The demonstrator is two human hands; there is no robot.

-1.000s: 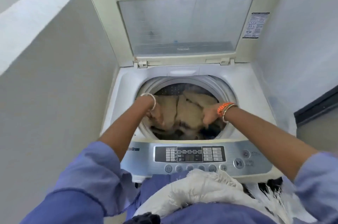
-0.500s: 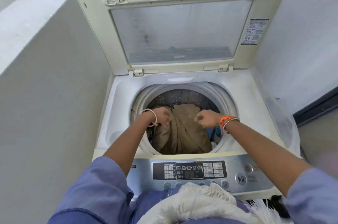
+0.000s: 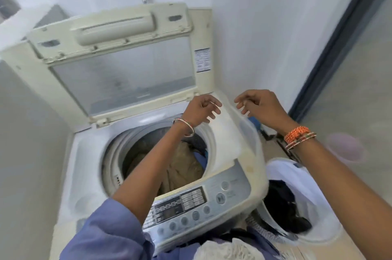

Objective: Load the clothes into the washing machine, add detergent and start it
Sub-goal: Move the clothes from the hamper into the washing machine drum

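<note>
Inside the drum of the washing machine (image 3: 148, 132), whose lid (image 3: 118, 64) is stood upright, a tan garment (image 3: 182, 166) is seen with a blue piece beside it. To the right of the machine, dark clothes (image 3: 284, 206) are held in a white basket (image 3: 324, 223). Above the machine's rear right corner, well above the garment, the left hand (image 3: 201, 109) and right hand (image 3: 258, 105) are held empty, fingers loosely curled.
</note>
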